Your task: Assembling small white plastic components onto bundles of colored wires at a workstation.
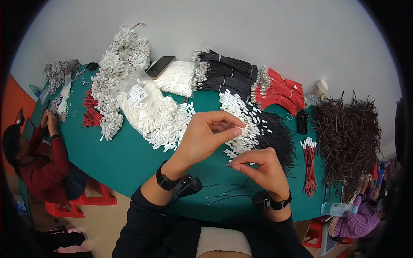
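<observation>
My left hand (206, 136) is raised over the table, thumb and forefinger pinched together at the edge of a heap of white plastic connector housings (234, 105). What sits between those fingertips, if anything, is too small to make out. Lower and to the right, my right hand (263, 170) pinches the end of a thin dark wire, whose tip (229, 164) shows just past the fingers. Black wires (277, 137) fan out to the right from the heap of housings. A few loose black wires (228, 195) lie between my wrists.
A clear bag (137, 107) spills white housings on the green table (99, 148). Behind are a phone (161, 67), black wire bundles (223, 71) and red ones (282, 92). Brown wires (347, 142) and a bottle (337, 209) are right. A person (41, 172) works left, another (359, 219) right.
</observation>
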Motion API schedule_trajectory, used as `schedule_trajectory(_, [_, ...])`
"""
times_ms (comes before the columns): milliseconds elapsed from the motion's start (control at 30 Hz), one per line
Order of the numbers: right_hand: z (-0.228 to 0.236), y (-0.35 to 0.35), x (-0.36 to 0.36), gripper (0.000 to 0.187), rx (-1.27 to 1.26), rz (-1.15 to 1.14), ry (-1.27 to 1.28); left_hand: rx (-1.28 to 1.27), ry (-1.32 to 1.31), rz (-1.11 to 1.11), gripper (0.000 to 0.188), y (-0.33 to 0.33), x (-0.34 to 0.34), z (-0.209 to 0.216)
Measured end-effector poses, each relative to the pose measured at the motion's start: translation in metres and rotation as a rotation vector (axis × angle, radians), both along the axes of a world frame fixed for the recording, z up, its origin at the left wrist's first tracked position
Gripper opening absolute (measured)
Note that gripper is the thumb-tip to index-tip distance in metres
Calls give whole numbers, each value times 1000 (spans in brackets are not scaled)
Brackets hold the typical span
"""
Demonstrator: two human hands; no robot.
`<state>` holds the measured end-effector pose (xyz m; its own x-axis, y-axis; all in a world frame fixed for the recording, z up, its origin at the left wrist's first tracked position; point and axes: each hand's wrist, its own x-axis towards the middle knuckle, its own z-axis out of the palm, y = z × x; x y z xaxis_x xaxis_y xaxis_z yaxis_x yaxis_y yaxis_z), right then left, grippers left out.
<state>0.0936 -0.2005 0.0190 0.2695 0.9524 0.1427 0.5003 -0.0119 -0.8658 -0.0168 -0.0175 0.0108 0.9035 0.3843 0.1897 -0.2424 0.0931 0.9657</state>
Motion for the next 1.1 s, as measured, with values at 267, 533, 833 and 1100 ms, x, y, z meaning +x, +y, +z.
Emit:
schedule_trajectory(267, [1,-7,5,6,72,18,32,34,37,-4,17,0,1,-3])
schedule_trajectory(533, [2,-4,-2,7,71,9,101,42,51,2,17,0,1,-4])
schedule_trajectory(833, [-2,-8,2,6,153,-183,165,32,74,-24,18,-3,2,-4])
schedule_trajectory(1100, [2,-6,1,8,337,-448,-14,-48,76,-35,18,-5,2,-5])
